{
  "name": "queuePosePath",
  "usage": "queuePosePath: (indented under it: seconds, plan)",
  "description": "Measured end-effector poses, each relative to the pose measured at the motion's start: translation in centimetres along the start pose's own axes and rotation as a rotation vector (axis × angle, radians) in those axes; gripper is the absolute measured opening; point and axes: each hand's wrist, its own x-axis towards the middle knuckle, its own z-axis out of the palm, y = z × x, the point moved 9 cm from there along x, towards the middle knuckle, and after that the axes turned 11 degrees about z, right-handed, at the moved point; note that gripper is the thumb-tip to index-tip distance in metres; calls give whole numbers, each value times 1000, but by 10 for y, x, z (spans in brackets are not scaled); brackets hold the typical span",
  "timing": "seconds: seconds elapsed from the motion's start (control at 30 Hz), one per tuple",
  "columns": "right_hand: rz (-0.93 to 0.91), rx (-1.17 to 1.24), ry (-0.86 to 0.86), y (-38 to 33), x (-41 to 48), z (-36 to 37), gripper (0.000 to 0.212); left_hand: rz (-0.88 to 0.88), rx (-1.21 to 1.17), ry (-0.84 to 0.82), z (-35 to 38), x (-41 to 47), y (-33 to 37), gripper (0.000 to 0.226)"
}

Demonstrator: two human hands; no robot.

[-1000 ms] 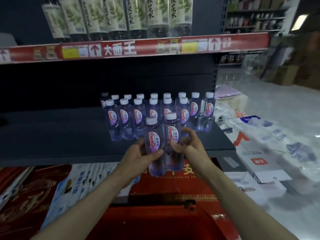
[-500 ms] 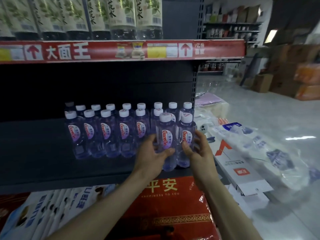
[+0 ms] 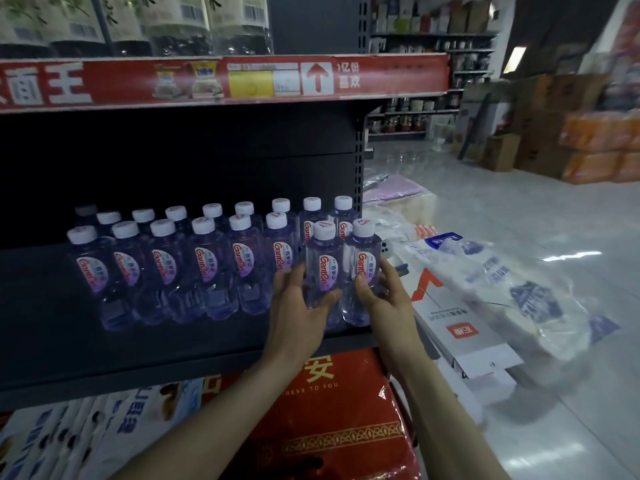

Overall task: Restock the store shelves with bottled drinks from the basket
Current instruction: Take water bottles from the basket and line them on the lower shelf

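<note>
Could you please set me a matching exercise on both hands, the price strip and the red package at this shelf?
1 left hand
2 right hand
3 price strip
4 red package

a below the shelf
b above the bottle rows
c grips the right front bottle
d grips the left front bottle

Pairs: 1-d, 2-c, 3-b, 4-a.

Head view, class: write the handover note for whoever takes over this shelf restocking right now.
Hands: left hand grips the left bottle; right hand grips the right bottle.
Both bottles are upright, side by side, at the right end of the front row on the dark shelf; whether they rest on it I cannot tell.
Done: two rows of shelved bottles to their left and behind.
Left: release these two, fetch more; the basket is not clearly in view.
</note>
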Motion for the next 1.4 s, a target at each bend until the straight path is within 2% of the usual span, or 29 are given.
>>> queuePosePath:
  seconds: [0.07,0.13,0.2,0.37,0.7,0.93,1.23,1.4]
  plan:
    - [50,46,34,5,-1,-4,58,-13,-12,9,0,-10,-4,83]
    - [74,55,63,10,-1,-7,63,-42,-18,37,-1,-18,-8,90]
    - [68,-33,135,16,0,-13,65,-71,1,90,-5,-23,-12,82]
    - [-23,-272,287,16,-7,-17,50,-111,35,112,-3,-24,-19,55]
    - [-84,-266,357,20,3,-13,48,-185,128,239,-4,-21,-33,28]
    - [-77,-216,439,21,14,-7,43,-253,305,269,5,-22,-31,27]
    - [-91,-225,423,19,20,0,45,-249,331,277,5,-19,-31,24]
    - [-62,-196,435,21,15,-4,34,-261,333,273,5,-22,-30,23]
